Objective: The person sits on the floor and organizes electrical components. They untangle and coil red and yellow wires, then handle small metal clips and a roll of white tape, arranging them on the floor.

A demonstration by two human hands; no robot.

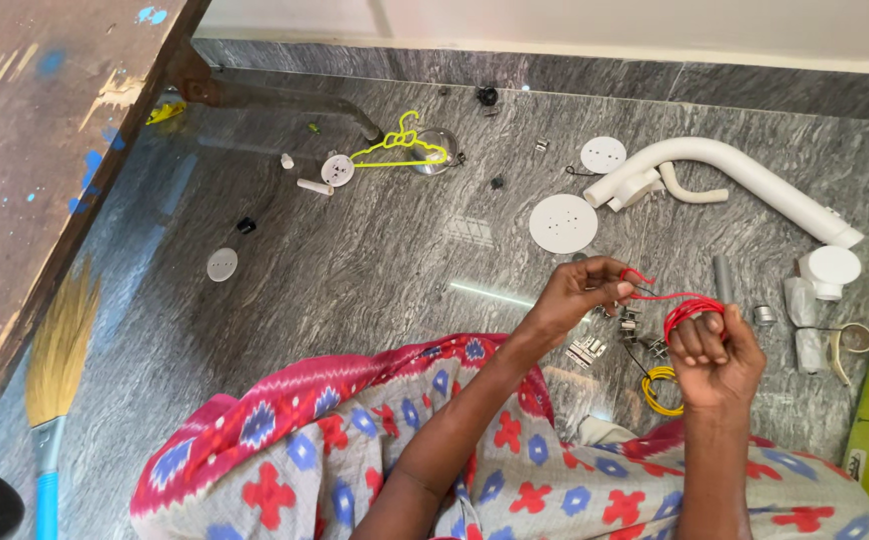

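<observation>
The left hand (580, 293) pinches the free end of one red wire (680, 303) between thumb and fingertips. The right hand (720, 360) is closed in a fist, with the same wire wound in a coil around its fingers. A short run of red wire stretches between the two hands, just above the grey stone floor (375, 270).

Just below the right hand lies one yellow wire coil (660, 390), partly hidden by the wrist. Between the hands, on the floor, sit a few small metal clips (587, 350); their exact count cannot be told.

Farther off lie four white discs: a large one (563, 223), a smaller one (603, 154) beyond it, one (338, 169) by the yellow hanger (400, 147), and one (222, 264) at the left. There is one hanger only. One bent white pipe (735, 170) runs along the far right, with one white cap (830, 268) near its end. One grey tube (723, 280) stands just right of the wire.

At the near left, one broom (60, 350) with a blue handle leans beside one paint-spattered wooden table (35, 130). A patterned cloth (355, 450) in red, blue and grey covers the person's lap.
</observation>
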